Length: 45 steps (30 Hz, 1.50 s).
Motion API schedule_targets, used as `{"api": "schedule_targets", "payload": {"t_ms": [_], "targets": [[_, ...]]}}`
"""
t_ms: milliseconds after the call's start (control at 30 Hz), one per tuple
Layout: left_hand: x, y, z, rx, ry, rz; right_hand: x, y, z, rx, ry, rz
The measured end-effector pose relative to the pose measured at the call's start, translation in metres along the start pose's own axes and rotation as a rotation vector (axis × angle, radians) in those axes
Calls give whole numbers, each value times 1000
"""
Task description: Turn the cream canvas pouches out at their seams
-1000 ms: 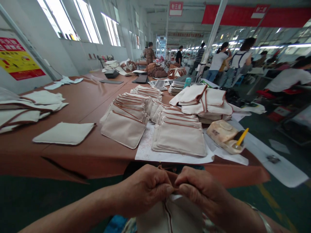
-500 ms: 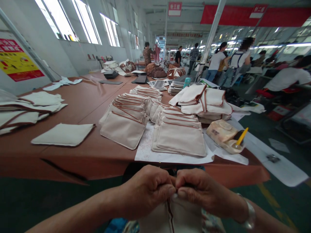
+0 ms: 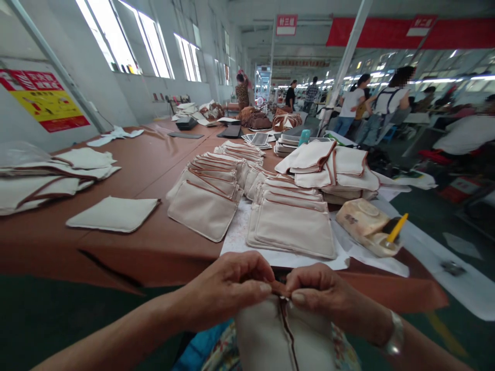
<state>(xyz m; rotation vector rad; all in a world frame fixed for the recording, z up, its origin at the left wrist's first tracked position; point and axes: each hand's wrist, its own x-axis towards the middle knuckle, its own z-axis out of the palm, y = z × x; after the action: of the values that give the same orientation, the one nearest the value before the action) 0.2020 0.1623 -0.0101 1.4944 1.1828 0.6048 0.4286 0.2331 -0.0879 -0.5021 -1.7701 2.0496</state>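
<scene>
A cream fabric pouch [image 3: 263,335] with brown edging hangs below my two hands at the bottom of the view. Down its middle runs a dark, brown-edged opening. My left hand [image 3: 228,288] pinches the pouch's top edge, thumb below and fingers curled over. Just to its right, my right hand [image 3: 325,293] grips the same edge between thumb and bent fingers. A short brown strip [image 3: 279,288] shows in the gap between the fingertips. The inner side of the pouch is hidden.
Rows of similar pouches [image 3: 294,226] lie on the brown-covered table [image 3: 150,257]. One pouch [image 3: 114,214] lies apart at left, near a stack of cream pieces [image 3: 34,185]. A cut-open plastic container [image 3: 363,221] with a yellow-handled tool [image 3: 397,229] stands at right. People stand farther back.
My fingers have loosened and my hands have moved slightly apart, so the brown strip shows between them. The camera view has shifted a little, and more of the pouch is visible.
</scene>
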Motion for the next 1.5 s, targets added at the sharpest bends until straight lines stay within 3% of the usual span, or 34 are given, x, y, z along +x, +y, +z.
{"api": "schedule_targets", "payload": {"t_ms": [167, 400, 667, 967, 1233, 1333, 1433, 1500], "targets": [[-3, -5, 9, 201, 102, 113, 0, -1, 5, 64, 42, 53], [-2, -20, 9, 701, 177, 423, 4, 2, 13, 351, 107, 222], [-2, -29, 16, 1188, 198, 606, 0, 6, 16, 461, 161, 223], [-4, -25, 23, 1316, 200, 688, -3, 5, 19, 510, 159, 180], [-2, -23, 37, 1417, 238, 644, -4, 6, 20, 351, 62, 157], [2, -28, 37, 1402, 258, 609, -5, 3, 22, 49, 9, 26], [6, -32, 36, 1290, 377, 509, -7, -4, 26, -320, -4, -36], [5, -31, 33, 1159, 385, 460, -10, -6, 27, -361, -16, -46]]}}
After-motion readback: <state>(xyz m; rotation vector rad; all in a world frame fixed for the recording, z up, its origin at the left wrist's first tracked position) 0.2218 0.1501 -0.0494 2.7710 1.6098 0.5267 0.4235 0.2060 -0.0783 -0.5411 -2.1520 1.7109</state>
